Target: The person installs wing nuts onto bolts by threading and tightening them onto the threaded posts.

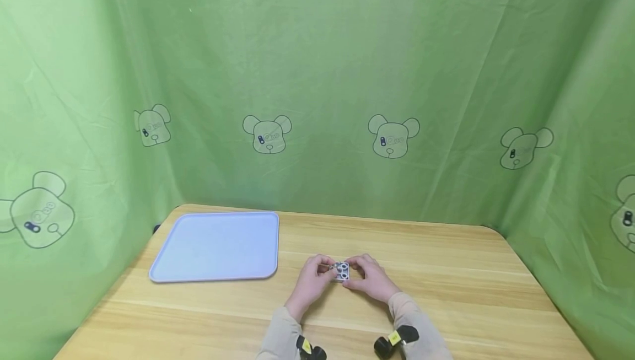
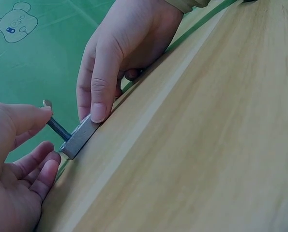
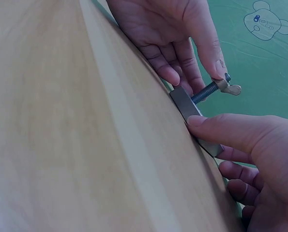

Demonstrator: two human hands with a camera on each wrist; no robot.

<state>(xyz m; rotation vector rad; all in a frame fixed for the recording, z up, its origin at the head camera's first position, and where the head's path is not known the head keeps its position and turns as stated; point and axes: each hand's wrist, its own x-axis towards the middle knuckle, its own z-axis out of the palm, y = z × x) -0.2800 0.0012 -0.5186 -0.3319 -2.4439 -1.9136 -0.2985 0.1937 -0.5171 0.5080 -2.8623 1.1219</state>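
Green curtain (image 1: 317, 73) stood on three sides, printed with bear heads. Wooden table (image 1: 446, 277) below it. Pale blue tray (image 1: 213, 247) lay to the left, well apart from the work.

Both hands were busy near the middle. Right hand (image 1: 374, 281) gripped the metal block (image 2: 81, 138), thumb along its side; block sat low, on or just above the tabletop. Left hand (image 1: 310, 284) had its digits curled about the wing nut (image 3: 228, 87), one tip on it. Bolt (image 3: 204, 92) rose from the block's left end, bare thread between block and nut.

Judged the step to be turning the nut on the thread. Best done with the block pinned firmly, nut kept square to the bolt, short turns, light touch; forcing a tilted nut might cross the thread.
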